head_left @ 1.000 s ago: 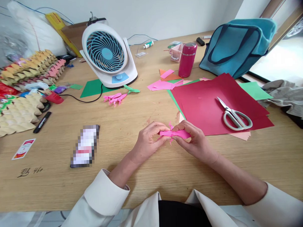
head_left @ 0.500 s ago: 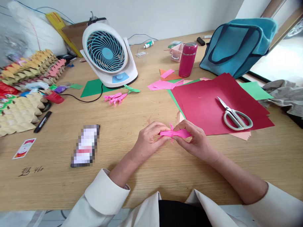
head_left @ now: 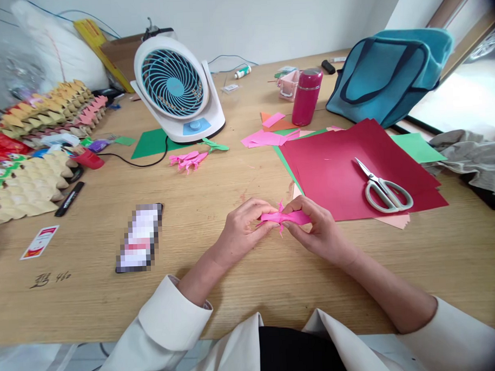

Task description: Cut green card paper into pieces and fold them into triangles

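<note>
Between my two hands is a folded pink paper piece (head_left: 292, 218) with thin strips sticking out above and below its middle. My left hand (head_left: 245, 224) pinches its left end between thumb and fingers. The thumb and fingers of my right hand (head_left: 319, 233) grip it from the middle to the right; part of the paper is hidden behind them. Farther back lie several similar pink paper figures (head_left: 189, 161), with a green paper one (head_left: 216, 146) beside them. White-handled scissors (head_left: 388, 194) rest on dark red paper sheets (head_left: 328, 172) right of my hands.
A white fan (head_left: 175, 90) stands at the back left, a phone (head_left: 139, 238) nearer on the left. Behind the red sheets are a red flask (head_left: 307, 98), pink paper scraps (head_left: 266, 138) and a blue bag (head_left: 384, 78). Stacked folded-paper pieces (head_left: 32, 182) fill the left side.
Both hands stay in nearly the same place with the pink paper. The paper has shifted very slightly left, and its thin strips show at a slightly different angle.
</note>
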Tool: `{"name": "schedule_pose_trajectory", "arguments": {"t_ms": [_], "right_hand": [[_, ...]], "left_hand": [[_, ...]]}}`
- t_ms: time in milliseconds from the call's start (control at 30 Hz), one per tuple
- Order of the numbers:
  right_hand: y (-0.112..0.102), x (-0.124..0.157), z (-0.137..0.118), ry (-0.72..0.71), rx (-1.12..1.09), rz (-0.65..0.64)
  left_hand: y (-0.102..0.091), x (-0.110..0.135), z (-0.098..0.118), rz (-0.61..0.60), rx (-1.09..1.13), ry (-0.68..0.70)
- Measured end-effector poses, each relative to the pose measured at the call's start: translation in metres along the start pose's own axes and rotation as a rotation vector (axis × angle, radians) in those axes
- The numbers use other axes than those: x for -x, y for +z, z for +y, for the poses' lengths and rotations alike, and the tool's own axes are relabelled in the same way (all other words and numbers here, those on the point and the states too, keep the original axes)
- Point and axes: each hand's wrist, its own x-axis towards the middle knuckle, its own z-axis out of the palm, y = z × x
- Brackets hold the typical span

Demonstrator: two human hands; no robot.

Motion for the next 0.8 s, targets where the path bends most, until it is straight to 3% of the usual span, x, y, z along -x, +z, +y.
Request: {"name": "schedule_pose_trajectory", "arguments": {"t_ms": [500,633,800], "right_hand": [[0.0011,-0.0004,0.0015,0.004,-0.005,-0.021],[0.0004,0.0006,0.0030,0.092,-0.092,-0.044],[0.0024,0.0002,0.0058,0.268,-0.361,-0.014]], "left_hand": [[-0.0013,-0.0006,-0.0012,-0.037,-0.021,0.037],[-0.0028,-0.0007,-0.0027,-0.011,-0.067,0.051],[-0.0039,-0.0006,-0.0042,0.026,-0.154,0.068]]}}
